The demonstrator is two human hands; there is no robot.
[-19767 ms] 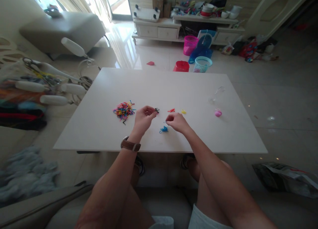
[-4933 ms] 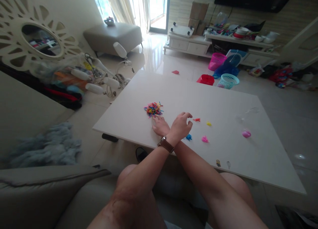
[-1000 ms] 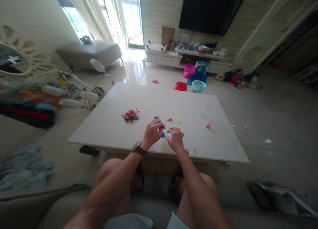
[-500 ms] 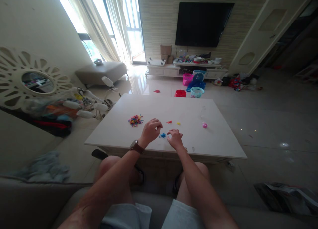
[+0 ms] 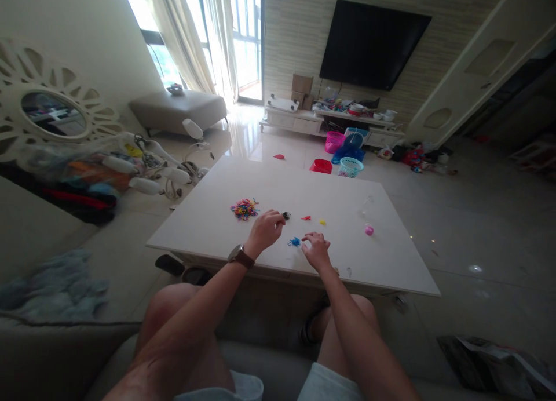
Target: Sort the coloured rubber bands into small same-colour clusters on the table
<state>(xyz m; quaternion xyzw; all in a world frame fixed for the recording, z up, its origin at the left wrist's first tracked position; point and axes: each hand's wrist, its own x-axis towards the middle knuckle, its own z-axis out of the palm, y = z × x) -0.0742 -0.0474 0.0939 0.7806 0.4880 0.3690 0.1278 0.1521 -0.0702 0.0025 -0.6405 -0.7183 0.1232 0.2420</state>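
My left hand (image 5: 266, 228), with a watch (image 5: 238, 254) on its wrist, is over the table with its fingers pinched together; what is between them is too small to make out. By its fingertips lies a small black clump of thin strands (image 5: 286, 215). My right hand (image 5: 317, 250) hovers with fingers apart and slightly bent, just right of a blue clump of thin strands (image 5: 294, 242). A red clump (image 5: 306, 218) and a small yellow one (image 5: 322, 222) lie farther back. Left of my left hand is a multicoloured pile of thin, band-like pieces (image 5: 244, 208).
The white table (image 5: 208, 227) carries a pink round object (image 5: 369, 230) on its right side and a small clear item (image 5: 349, 271) near the front edge. Beyond it stand a red bin (image 5: 321, 167) and a light blue basket (image 5: 351, 167). A lamp (image 5: 147, 185) stands at the left.
The view has tilted and shifted. The black clump, earlier mostly hidden by my left hand, now shows beside its fingertips. My right hand stays close to the blue clump.
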